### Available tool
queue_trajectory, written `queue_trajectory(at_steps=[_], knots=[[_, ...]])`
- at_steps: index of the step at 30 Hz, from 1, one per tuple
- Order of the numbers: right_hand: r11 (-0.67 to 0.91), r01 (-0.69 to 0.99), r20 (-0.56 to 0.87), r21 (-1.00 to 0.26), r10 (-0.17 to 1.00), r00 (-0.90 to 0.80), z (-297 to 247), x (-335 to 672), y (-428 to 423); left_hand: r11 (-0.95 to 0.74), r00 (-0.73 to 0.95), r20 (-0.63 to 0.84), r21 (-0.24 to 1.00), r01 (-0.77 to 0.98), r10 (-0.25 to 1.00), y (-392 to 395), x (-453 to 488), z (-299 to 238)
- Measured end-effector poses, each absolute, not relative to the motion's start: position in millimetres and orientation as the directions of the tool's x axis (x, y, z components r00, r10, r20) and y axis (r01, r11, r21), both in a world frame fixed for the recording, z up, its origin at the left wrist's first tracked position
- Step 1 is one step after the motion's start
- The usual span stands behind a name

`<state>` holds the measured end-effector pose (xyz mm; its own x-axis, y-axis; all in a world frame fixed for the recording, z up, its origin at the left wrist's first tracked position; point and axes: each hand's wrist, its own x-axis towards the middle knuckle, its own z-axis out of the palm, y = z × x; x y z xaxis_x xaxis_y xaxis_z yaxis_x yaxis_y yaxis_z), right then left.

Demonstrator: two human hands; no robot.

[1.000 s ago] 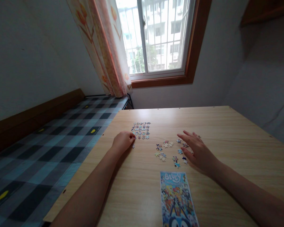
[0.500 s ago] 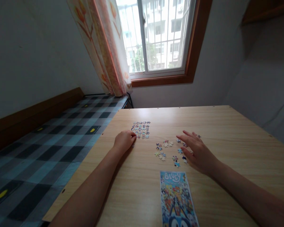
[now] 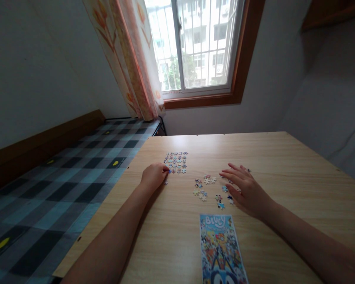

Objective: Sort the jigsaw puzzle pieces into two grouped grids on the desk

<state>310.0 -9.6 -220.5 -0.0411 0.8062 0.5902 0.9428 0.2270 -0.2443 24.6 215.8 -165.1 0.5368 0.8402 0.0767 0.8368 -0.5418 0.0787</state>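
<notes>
Small jigsaw pieces (image 3: 177, 160) lie in neat rows near the far left of the wooden table (image 3: 272, 157). At the lower left corner of these rows is my left hand (image 3: 154, 174), thumb and finger pinched on a blue puzzle piece (image 3: 169, 171). Just below those fingers lies a single loose piece (image 3: 166, 182). My right hand (image 3: 245, 188) hovers or rests over the loose pieces to the right, fingers spread and holding nothing; it hides some of them. More loose pieces (image 3: 203, 196) are scattered between the hands.
A Bluey picture sheet (image 3: 220, 244) lies at the table's front. One stray piece (image 3: 249, 170) sits beyond my right hand. Left of the table is a bed with a checked cover (image 3: 85, 189). A curtain (image 3: 136, 71) hangs beside the window (image 3: 201, 47).
My left hand has drawn back slightly to the left, showing more of the blue piece at its fingertips and the loose piece below. The right hand has barely moved.
</notes>
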Motion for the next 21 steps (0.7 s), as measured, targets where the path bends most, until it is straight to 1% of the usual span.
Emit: queue_trajectory(at_steps=[21], knots=[[0.23,0.946,0.579,-0.229,0.813,-0.057,-220.4,308.9,-9.7,-0.552,0.546,0.094,0.061,0.832,0.833,216.8,25.6,-167.0]])
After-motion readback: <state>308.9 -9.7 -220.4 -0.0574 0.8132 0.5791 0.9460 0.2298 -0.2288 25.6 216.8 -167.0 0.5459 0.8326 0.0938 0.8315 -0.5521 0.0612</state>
